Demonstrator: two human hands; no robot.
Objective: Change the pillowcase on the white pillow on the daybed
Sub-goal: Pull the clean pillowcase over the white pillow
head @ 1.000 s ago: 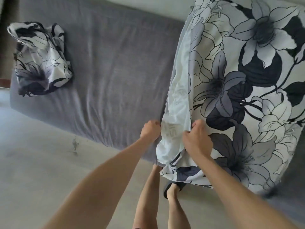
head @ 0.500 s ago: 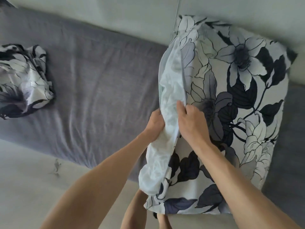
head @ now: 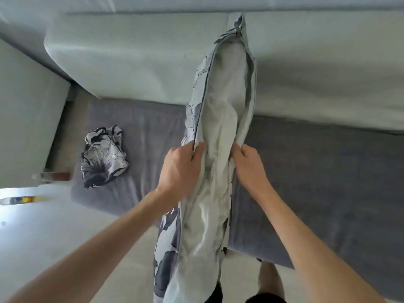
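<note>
While a second ago its floral face showed, pillow: now stands edge-on over the daybed, open side up, white filling exposed.
Case: floral, nearly fully on — only the mouth gapes.
Left hand: closed, pinching the left hem of the opening.
Right hand: closed on the right hem — both have shifted from one side to opposite edges.
Spare case: crumpled, well apart at the daybed's left end.
Meaning: likely settling the pillow in, then closing the mouth.
</note>
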